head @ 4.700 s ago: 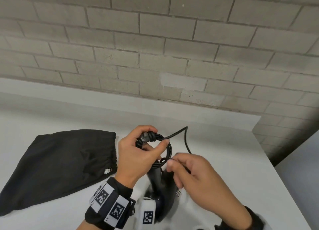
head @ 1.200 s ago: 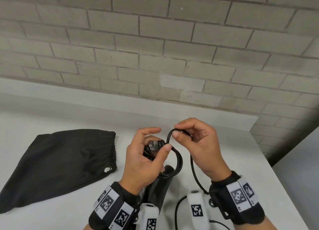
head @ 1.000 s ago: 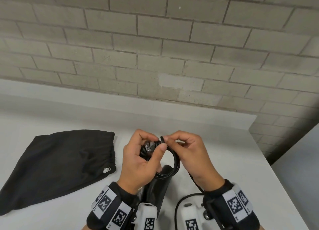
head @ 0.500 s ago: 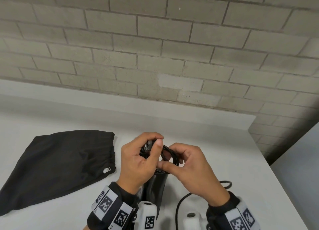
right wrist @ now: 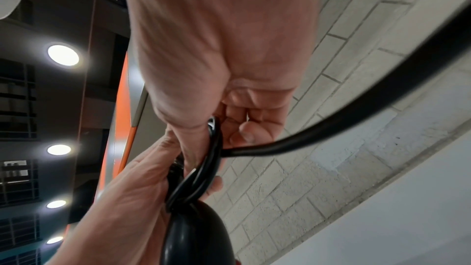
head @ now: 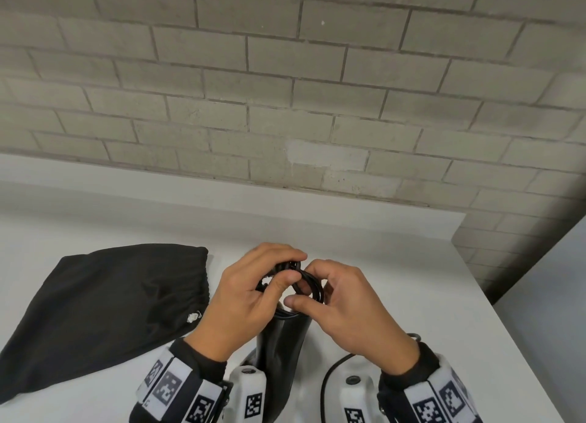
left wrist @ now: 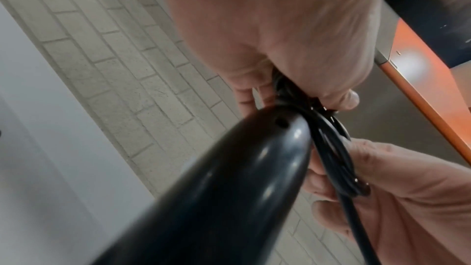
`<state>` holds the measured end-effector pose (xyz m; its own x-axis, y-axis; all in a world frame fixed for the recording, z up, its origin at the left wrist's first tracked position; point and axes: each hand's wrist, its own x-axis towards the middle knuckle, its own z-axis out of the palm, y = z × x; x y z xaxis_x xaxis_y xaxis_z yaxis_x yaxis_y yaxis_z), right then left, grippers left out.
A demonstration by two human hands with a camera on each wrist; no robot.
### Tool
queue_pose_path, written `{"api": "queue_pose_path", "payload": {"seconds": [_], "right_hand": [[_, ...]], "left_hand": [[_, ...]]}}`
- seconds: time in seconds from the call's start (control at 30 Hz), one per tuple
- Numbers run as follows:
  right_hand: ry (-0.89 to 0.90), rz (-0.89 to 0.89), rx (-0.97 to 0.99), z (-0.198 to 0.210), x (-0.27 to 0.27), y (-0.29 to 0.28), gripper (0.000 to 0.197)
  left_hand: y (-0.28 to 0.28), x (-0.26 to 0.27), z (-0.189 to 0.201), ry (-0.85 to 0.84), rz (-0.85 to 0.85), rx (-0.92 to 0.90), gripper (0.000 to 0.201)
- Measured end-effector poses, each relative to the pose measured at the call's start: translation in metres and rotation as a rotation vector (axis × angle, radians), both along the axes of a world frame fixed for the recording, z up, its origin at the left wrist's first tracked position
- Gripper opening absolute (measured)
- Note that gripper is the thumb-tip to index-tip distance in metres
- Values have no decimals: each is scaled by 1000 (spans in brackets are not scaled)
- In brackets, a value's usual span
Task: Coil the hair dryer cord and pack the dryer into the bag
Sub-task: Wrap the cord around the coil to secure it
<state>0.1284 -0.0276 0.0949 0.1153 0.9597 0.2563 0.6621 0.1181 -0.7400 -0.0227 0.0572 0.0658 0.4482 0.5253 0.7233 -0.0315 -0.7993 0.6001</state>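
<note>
The black hair dryer [head: 282, 353] stands handle-up between my wrists; its glossy handle end [left wrist: 216, 188] fills the left wrist view. The cord is wound into a small coil [head: 312, 291] at the handle's tip. My left hand [head: 295, 267] pinches the coil's top between thumb and fingers. My right hand [head: 304, 287] grips the coil's right side, thumb below and fingers curled over it. The coil's loops [right wrist: 203, 168] run between both hands. A loose stretch of cord [head: 326, 381] trails down by my right wrist. The black drawstring bag [head: 104, 311] lies flat on the left.
Everything sits on a white table [head: 396, 254] against a grey brick wall [head: 285, 105]. The table's right edge [head: 520, 327] drops off beside my right arm. The bag's gathered mouth [head: 204, 283] faces my left hand.
My right hand carried another loop of cord up to the coil, then slid down its right side and now grips it. The left hand kept hold of the coil's top.
</note>
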Motion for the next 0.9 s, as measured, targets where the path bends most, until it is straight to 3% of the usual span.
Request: {"api": "queue_pose_path", "payload": {"seconds": [0.2, 0.4, 0.53, 0.63, 0.7, 0.77, 0.83, 0.9], "right_hand": [[-71, 27, 26, 0, 0, -3, 18], [-82, -10, 72, -6, -2, -1, 16], [-22, -170, 335, -17, -5, -4, 38], [-317, -276, 544, -25, -14, -5, 17], [-481, -365, 529, -29, -22, -6, 10], [-512, -403, 459, -32, -30, -6, 16], [-470, -410, 403, -31, -34, -5, 22], [-319, -400, 310, -29, -37, -4, 20]], "left_hand": [[2, -3, 4, 84, 17, 17, 33], [1, 0, 3, 44, 44, -133, 22], [-3, 5, 5, -19, 91, -245, 25], [-8, 10, 6, -76, 120, -307, 24], [-10, 13, 6, -109, 158, -314, 26], [-10, 15, 5, -120, 206, -289, 27], [-8, 17, 2, -125, 231, -240, 25], [-6, 18, -1, -127, 247, -178, 30]]}}
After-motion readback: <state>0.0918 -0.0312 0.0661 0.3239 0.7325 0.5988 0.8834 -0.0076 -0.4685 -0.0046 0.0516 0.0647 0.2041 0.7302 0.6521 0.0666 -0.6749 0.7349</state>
